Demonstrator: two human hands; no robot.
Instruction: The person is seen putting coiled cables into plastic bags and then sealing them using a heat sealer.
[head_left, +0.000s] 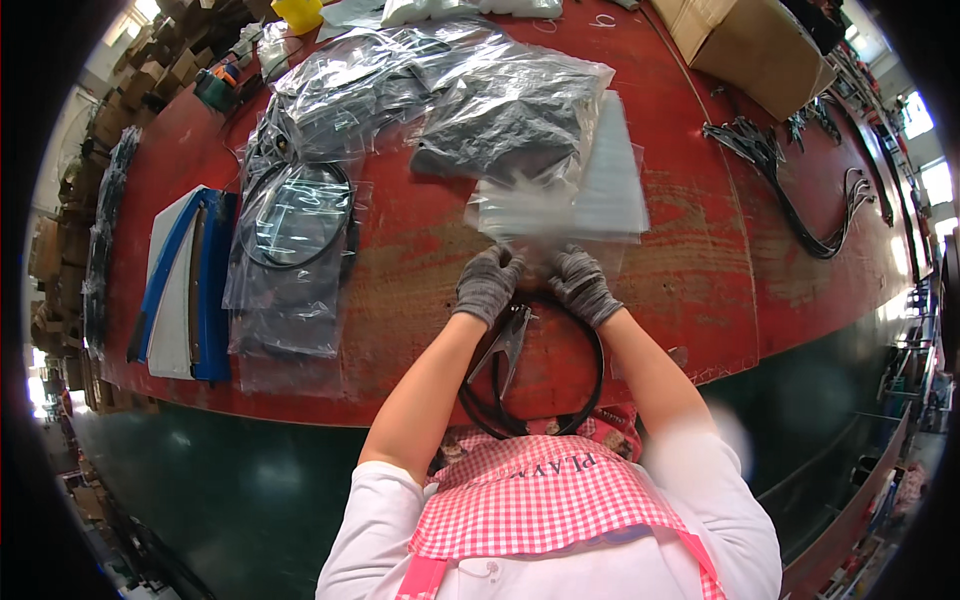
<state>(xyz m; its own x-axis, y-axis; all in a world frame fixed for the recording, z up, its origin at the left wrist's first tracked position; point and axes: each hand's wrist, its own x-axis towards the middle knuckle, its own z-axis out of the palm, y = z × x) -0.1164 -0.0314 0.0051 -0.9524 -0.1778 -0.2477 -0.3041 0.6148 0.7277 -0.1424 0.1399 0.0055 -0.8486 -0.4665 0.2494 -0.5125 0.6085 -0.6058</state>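
My left hand and my right hand, both in grey knit gloves, are close together at the table's near middle. Their fingers are closed at the near edge of a clear plastic bag, which is blurred between them. Just beyond lies a stack of flat, pale plastic bags. Right below my hands rests a coiled black cable with a metal clamp inside the loop; its near side touches my checked apron.
Filled clear bags heap across the far middle of the red table. Bagged cable coils and a blue-and-white folder-like object sit left. Loose black cables and a cardboard box are right.
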